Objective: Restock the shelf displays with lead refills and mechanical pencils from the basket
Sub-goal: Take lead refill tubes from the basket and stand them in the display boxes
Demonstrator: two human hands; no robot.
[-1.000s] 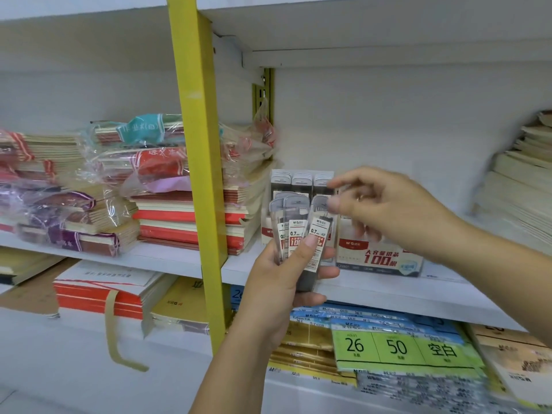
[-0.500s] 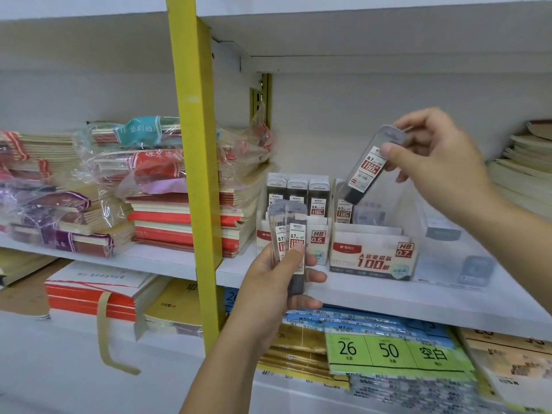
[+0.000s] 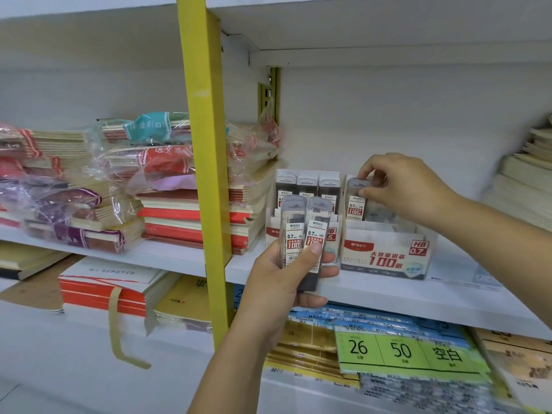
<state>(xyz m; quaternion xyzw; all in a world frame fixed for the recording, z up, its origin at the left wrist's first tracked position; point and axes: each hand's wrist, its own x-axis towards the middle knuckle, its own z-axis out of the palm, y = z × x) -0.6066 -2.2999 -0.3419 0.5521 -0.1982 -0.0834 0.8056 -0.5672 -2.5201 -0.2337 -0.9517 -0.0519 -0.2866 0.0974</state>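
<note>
My left hand [image 3: 286, 276] holds two clear lead refill cases [image 3: 304, 234] upright in front of the shelf, both labelled 0.7 HB. My right hand [image 3: 400, 189] pinches the top of another lead refill case [image 3: 356, 201] that stands in the back left corner of the 0.7 HB display box [image 3: 385, 258]. That box looks mostly empty otherwise. Left of it, the 0.5 HB display box [image 3: 333, 234] holds a full row of refill cases [image 3: 307, 186]. No basket or mechanical pencils are in view.
A yellow upright post [image 3: 206, 174] stands just left of my left hand. Stacks of notebooks [image 3: 191, 210] fill the shelf to the left, more paper stacks [image 3: 528, 186] lie at the far right. Below the white shelf board [image 3: 388, 297] lie green-labelled paper packs [image 3: 403, 351].
My right hand has come down from above the shelf and set its refill case into the 0.7 HB box. My left hand stays put with two cases.
</note>
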